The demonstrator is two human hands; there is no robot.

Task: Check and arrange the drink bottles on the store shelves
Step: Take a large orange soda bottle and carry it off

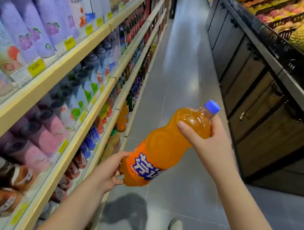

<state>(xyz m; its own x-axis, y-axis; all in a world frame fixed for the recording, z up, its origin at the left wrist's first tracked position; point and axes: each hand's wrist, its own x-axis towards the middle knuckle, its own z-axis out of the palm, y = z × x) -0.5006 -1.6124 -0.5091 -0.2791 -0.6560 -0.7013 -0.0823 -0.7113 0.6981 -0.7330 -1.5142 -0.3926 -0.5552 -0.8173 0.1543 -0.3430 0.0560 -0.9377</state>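
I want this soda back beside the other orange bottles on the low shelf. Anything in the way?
Nothing visible does. The soda bottle, gripped by the left hand at its base and the right hand near its neck, has open air across to the shelved orange bottles.

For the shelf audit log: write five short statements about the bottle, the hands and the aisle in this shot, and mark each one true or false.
1. The left hand grips the base of the orange soda bottle. True.
2. The right hand hangs free at the person's side. False: it grips the bottle near its neck.
3. The bottle's cap is red. False: it is blue.
4. The drink shelves run along the person's left. True.
5. The bottle stands upright on a shelf. False: it is held tilted over the aisle floor.
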